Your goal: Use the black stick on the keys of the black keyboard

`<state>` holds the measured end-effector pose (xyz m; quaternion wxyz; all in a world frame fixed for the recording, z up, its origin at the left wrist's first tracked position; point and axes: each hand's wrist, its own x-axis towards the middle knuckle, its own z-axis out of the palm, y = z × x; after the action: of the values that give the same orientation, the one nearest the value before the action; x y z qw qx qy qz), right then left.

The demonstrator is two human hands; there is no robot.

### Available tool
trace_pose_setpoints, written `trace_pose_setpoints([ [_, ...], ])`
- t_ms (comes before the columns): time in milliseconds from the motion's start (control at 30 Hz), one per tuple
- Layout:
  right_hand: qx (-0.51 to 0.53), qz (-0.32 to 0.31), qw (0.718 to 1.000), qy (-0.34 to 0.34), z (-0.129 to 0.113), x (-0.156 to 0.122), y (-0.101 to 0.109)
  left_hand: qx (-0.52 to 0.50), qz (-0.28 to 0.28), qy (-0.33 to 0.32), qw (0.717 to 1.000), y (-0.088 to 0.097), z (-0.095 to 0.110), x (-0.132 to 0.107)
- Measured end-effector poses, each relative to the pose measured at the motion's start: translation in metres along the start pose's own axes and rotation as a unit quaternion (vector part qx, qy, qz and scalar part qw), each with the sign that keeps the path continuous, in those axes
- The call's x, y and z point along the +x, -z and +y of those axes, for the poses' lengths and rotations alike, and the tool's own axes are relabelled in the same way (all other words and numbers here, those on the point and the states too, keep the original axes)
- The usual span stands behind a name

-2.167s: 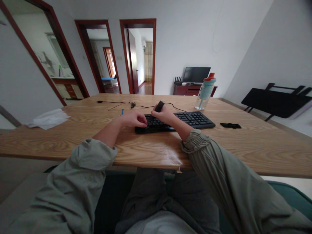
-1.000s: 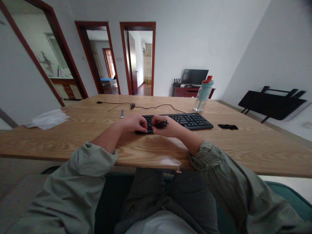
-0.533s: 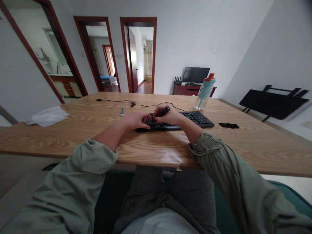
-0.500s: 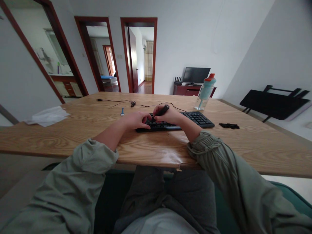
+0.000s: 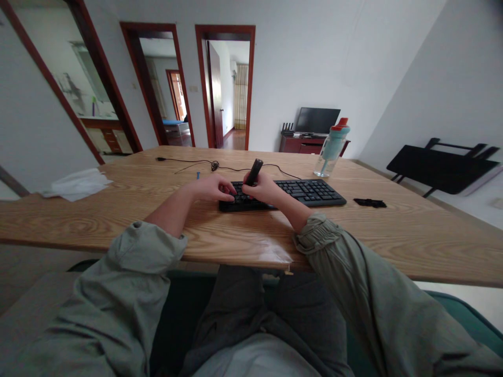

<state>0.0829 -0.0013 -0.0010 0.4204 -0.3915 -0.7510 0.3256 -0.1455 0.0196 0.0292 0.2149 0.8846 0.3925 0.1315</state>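
A black keyboard point(image 5: 314, 191) lies on the wooden table in front of me. My right hand point(image 5: 260, 188) is wrapped round a thick black handle point(image 5: 254, 172), held nearly upright over the keyboard's left part. The handle's lower end is hidden by my fingers, so I cannot tell what kind of tool it is. My left hand point(image 5: 214, 188) rests at the keyboard's left end, its bent fingers and thumb apart on the keys. Just behind that hand a small blue object point(image 5: 198, 175) shows, partly covered.
Behind the keyboard runs a black cable point(image 5: 231, 169) with a small coil. A clear and light-blue bottle point(image 5: 330, 149) with a red lid stands at the back right. Small black pieces point(image 5: 369, 202) lie right of the keyboard; white tissue point(image 5: 78, 184) lies at the far left.
Both hands have shifted slightly left along the keyboard. The black handle has tipped more upright. My left hand now covers more of the small blue object.
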Motion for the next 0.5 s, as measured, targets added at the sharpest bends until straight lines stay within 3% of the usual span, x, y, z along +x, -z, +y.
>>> trace_pose_setpoints([
  [267, -0.029, -0.056, 0.998, 0.028, -0.001, -0.003, -0.012, -0.021, -0.046, -0.002, 0.999, -0.010, -0.002, 0.004],
  [500, -0.035, -0.080, 0.996, -0.014, -0.001, 0.004, -0.026, 0.014, 0.043, 0.011, 0.999, -0.004, 0.004, 0.003],
])
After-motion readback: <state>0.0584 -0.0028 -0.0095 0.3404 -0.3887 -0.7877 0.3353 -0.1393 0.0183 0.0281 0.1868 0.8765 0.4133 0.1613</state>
